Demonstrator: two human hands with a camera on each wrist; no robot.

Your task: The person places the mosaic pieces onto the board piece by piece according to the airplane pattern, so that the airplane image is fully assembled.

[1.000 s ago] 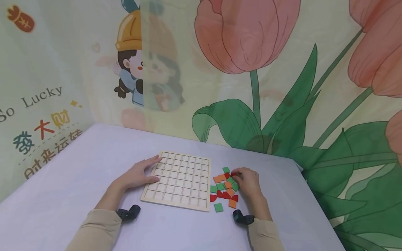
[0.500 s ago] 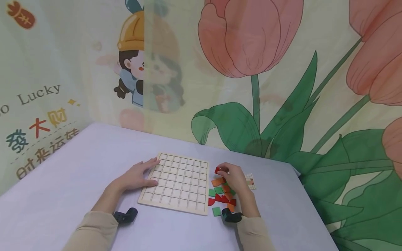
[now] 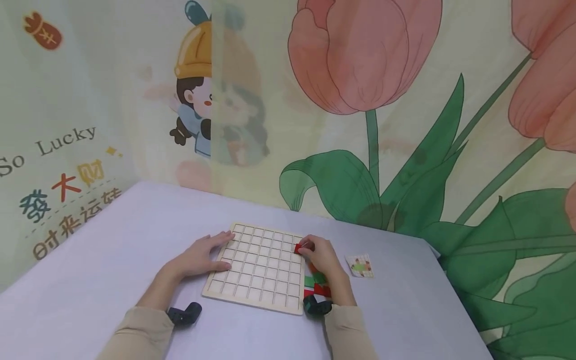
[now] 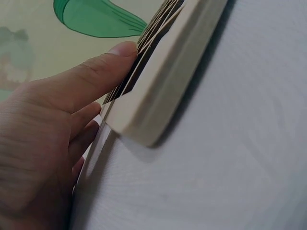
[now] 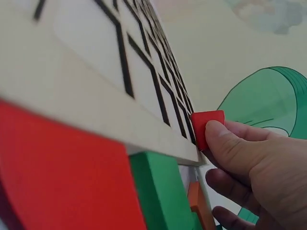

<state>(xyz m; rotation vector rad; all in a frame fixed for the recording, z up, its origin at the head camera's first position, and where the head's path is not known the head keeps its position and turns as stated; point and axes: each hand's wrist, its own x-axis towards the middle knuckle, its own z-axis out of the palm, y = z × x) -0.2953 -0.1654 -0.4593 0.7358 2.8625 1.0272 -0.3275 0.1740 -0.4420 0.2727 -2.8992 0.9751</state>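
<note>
A wooden grid board lies on the white table, its cells bare of tiles. My left hand rests on the board's left side, fingers spread and fairly straight; in the left wrist view the thumb lies over the rim. Between thumb and forefinger, my right hand pinches a small red tile at the upper right edge of the board. Below that hand, beside the board, lie red tiles and green tiles, partly hidden by the right hand and wrist.
A small card with a coloured grid pattern lies on the table to the right of the right hand. Each wrist wears a black camera. A printed curtain hangs behind the table's far edge.
The right hand picked the red tile out of the pile and carried it left to the board's upper right edge. The card has come into view. The left hand stays on the board.
</note>
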